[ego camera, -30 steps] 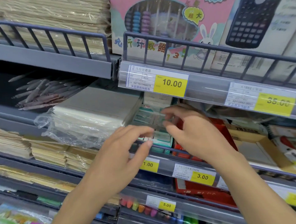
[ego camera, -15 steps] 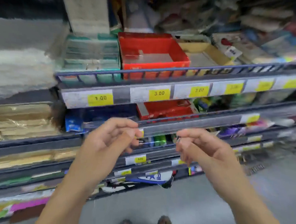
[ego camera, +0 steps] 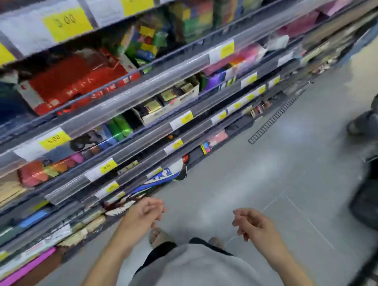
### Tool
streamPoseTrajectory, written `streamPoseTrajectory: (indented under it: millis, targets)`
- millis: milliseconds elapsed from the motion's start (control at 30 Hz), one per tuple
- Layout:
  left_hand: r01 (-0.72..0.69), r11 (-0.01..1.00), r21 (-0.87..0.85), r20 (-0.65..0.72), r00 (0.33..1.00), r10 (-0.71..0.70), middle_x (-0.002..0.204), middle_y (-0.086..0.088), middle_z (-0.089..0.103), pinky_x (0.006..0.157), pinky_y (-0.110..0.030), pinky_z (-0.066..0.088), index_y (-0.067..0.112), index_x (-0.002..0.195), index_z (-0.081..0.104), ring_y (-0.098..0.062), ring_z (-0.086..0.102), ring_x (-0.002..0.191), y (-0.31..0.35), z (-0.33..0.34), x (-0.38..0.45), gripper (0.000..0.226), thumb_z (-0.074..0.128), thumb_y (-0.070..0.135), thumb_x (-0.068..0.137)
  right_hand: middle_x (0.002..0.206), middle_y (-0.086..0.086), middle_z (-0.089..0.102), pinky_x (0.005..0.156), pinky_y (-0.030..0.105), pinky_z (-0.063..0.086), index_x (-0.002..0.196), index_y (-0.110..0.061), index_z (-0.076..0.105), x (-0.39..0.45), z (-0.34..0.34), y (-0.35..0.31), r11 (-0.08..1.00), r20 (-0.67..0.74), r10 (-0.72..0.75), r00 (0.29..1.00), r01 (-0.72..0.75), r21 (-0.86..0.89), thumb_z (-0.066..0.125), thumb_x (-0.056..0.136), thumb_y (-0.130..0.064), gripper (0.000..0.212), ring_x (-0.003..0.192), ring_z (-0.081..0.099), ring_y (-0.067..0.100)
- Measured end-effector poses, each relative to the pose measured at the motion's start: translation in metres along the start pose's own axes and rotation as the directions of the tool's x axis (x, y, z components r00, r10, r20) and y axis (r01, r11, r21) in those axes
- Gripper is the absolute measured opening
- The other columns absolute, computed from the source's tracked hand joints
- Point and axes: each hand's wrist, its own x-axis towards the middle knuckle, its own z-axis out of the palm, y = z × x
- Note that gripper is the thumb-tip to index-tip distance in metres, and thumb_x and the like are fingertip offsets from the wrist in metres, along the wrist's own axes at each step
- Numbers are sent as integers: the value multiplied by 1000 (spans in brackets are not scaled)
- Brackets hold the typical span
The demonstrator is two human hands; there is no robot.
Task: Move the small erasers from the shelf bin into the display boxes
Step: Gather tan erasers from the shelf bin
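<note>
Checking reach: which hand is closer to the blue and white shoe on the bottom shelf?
Left. The left hand hangs just below and slightly left of the blue and white shoe, at the shelf edge. The right hand is well off to its right, over the floor.

so that's two bare hands [ego camera: 145, 213], one red cardboard display box [ego camera: 76, 80], and two dark bags [ego camera: 375, 198] on the grey floor [ego camera: 270, 170]

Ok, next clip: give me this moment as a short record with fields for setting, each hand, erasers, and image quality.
setting: shop aisle, shelves on the left, grey floor
left hand: low over the floor, fingers curled, contents not discernible
right hand: low, fingers loosely curled, nothing visibly held
erasers: none identifiable
image quality: heavy motion blur
</note>
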Motion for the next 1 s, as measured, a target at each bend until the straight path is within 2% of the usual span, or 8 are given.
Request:
streamPoseTrajectory:
  millis: [133,300,400,567,700,867,1000]
  targets:
    - [69,995,78,33,997,-72,87,2,80,61,-18,54,7,109,70,-16,66,81,-8,53,5,12,59,5,103,83,3,75,58,31,49,107,-18,72,-6,-52,65,993,-80,119,990,-117,34,63,98,-15,13,64,64,12]
    - [91,981,171,44,994,-100,93,4,80,66,-18,57,13,109,71,-13,70,80,-7,104,11,12,60,10,104,84,0,76,59,28,49,107,-17,70,-8,-103,92,983,-119,175,977,-168,70,60,100,-17,12,64,64,9]
    - [95,972,213,41,994,-106,95,6,80,72,-24,56,14,111,71,-11,71,81,1,125,18,12,60,14,104,84,-1,75,60,26,50,106,-19,70,0,-129,79,986,-139,162,977,-152,75,59,100,-17,13,65,64,7]
    - [92,971,222,67,992,-109,95,4,81,70,-20,54,15,111,69,-8,72,80,27,153,41,12,59,13,105,86,-1,76,60,28,50,105,-22,71,27,-165,35,992,-190,70,979,-49,114,60,98,-15,14,68,66,11]
    - [66,971,230,122,988,-96,95,3,81,71,-21,55,15,111,69,-8,72,80,55,178,80,13,60,12,104,86,-1,76,57,23,50,104,-23,71,58,-186,5,988,-237,32,971,5,152,61,97,-14,15,67,66,10]
    - [22,969,248,197,978,-73,97,2,80,75,-27,55,17,110,70,-8,72,78,105,213,147,11,63,13,102,90,0,76,63,29,51,105,-24,71,90,-212,-14,980,-274,102,956,-50,191,61,97,-15,16,71,66,12]
    - [-36,962,269,274,961,-41,98,6,80,76,-26,55,18,112,69,-8,74,83,158,243,196,12,62,16,103,88,2,76,63,33,49,107,-21,72,110,-237,-20,971,-324,161,932,-92,219,60,97,-11,18,68,64,12]
